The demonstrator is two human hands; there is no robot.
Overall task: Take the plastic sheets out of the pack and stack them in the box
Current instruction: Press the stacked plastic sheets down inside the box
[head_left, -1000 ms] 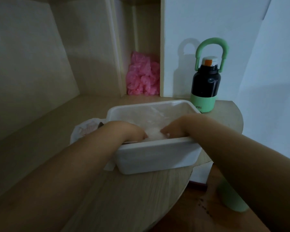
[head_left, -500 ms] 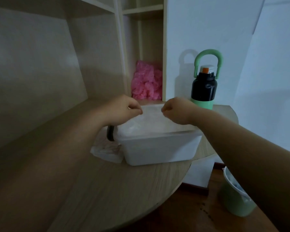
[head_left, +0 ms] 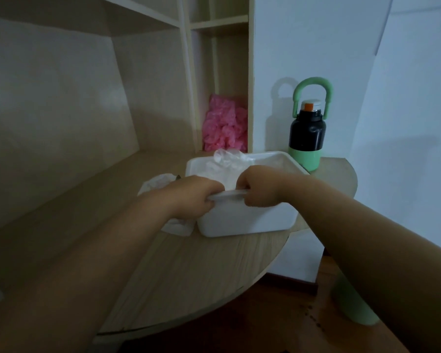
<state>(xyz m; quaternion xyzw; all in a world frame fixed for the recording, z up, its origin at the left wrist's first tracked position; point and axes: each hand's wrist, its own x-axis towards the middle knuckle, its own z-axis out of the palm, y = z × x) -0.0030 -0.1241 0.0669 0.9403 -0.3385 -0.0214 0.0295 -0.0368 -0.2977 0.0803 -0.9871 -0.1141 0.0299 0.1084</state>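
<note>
Down they come: the left hand (head_left: 196, 197) and the right hand (head_left: 259, 187), held above the box (head_left: 245, 220) 0.5 s ago with a sheet pinched taut between them, are now lowered to its near rim, and the view is tipped further up the shelving. It is judged that 1 more sheet is being laid in and its near edge seated, so the stack is growing and a return to the pack (head_left: 155, 183) is probably due. The fingers (head_left: 243, 186) of both hands are seen curled tight over the near rim, knuckles up, a short bare strip of rim showing between the 2 fists; whether a sheet's edge is trapped beneath them cannot be told. The plastic sheets (head_left: 222, 174) are seen as a pale layer inside the box, just beyond the fingertips, with a crumpled clear fold (head_left: 225, 155) raised at the far rim. The pack is left on the table (head_left: 189, 276), touching the box's left side and partly hidden under the left wrist.
</note>
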